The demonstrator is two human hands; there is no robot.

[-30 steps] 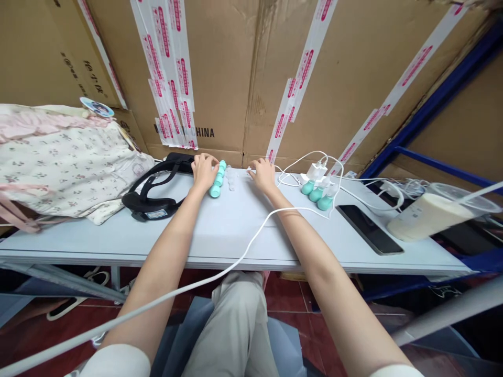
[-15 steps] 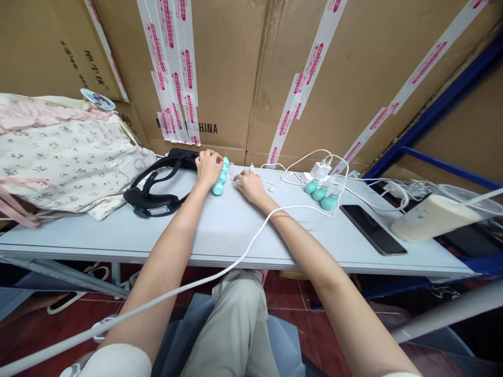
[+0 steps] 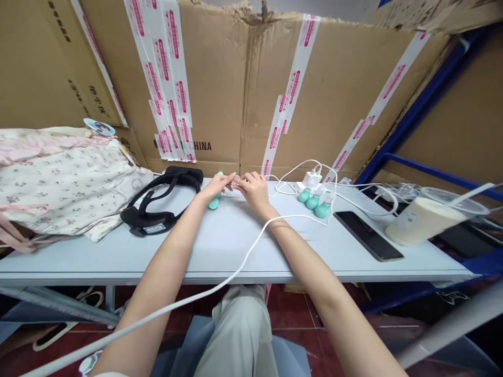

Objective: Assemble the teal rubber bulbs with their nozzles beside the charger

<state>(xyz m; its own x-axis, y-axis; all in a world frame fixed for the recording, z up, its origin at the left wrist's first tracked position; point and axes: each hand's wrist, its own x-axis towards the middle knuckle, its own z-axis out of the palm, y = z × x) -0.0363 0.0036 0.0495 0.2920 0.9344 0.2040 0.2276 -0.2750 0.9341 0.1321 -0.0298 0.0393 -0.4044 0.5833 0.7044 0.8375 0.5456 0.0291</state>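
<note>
My left hand (image 3: 220, 187) and my right hand (image 3: 254, 191) meet above the middle of the table, fingertips together. Pinched between them is a small clear piece (image 3: 234, 184), mostly covered by the fingers, so its exact kind does not show. Under and beside my left hand are teal rounded pieces (image 3: 213, 203) in a row, partly hidden by the hand. To the right of my right hand stand three teal bulb-shaped pieces (image 3: 313, 202) with clear tops, next to a white charger plug (image 3: 312, 179).
A black head strap device (image 3: 151, 222) and a floral cloth bag (image 3: 63, 183) lie at left. A phone (image 3: 367, 235) and a tilted drink cup (image 3: 422, 220) are at right. A white cable (image 3: 251, 246) crosses over my arms. Cardboard (image 3: 220, 78) stands behind the table (image 3: 243, 256).
My left hand has moved right, off the top of the teal row, to meet my right hand at the clear piece. The head view has tilted up a little.
</note>
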